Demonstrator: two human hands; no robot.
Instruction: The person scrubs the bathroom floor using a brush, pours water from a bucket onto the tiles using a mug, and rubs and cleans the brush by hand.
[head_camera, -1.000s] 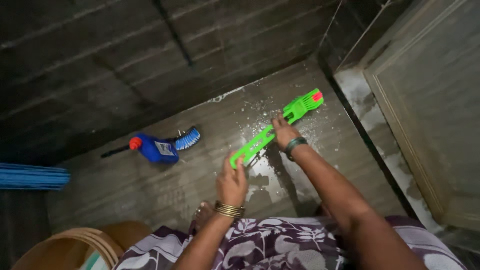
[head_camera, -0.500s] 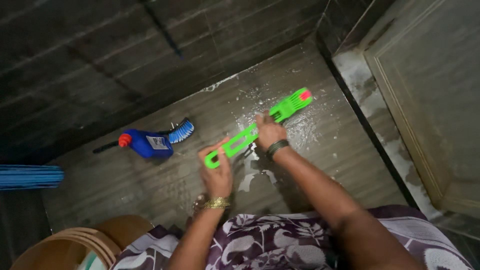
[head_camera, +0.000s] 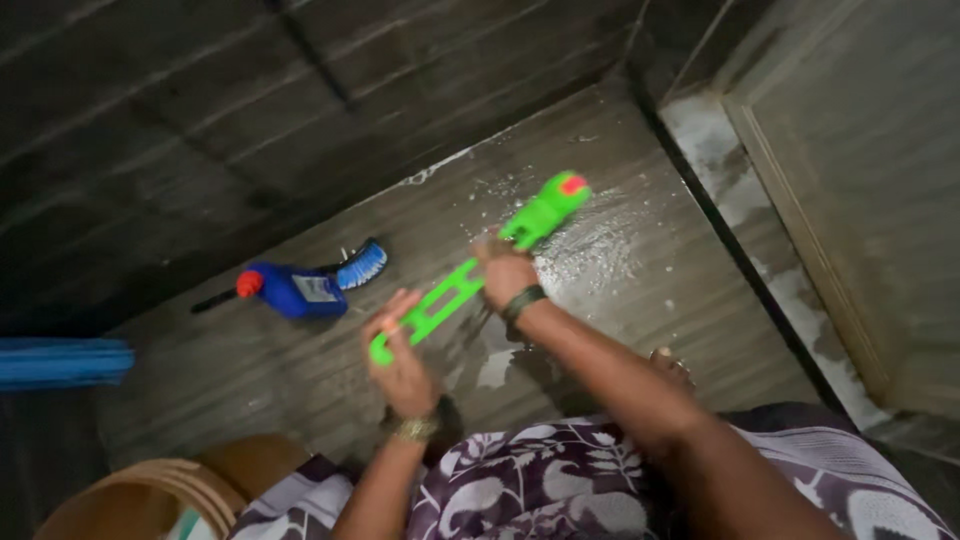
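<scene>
Green long-handled brush (head_camera: 478, 268): laid slantwise on the wet floor (head_camera: 640, 290), head up-right. Handle end is clasped by the left hand (head_camera: 402, 362); the right hand (head_camera: 505, 274), nearer the head, is clamped mid-shaft. Blue bottle (head_camera: 292, 291) lies apart, leftward.

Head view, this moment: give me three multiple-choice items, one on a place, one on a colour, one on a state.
1. Where does the blue bottle lie?
A. on the floor by the wall
B. in the basket
C. in a hand

2. What colour is the long-handled brush?
A. white
B. green
C. black

3. How is the brush held?
A. by both hands
B. by one hand
C. by none

Answers: 1 A, it lies flat on the floor near the wall. 2 B, handle and head are bright green. 3 A, the left hand grips the handle end, the right hand the middle.
</scene>
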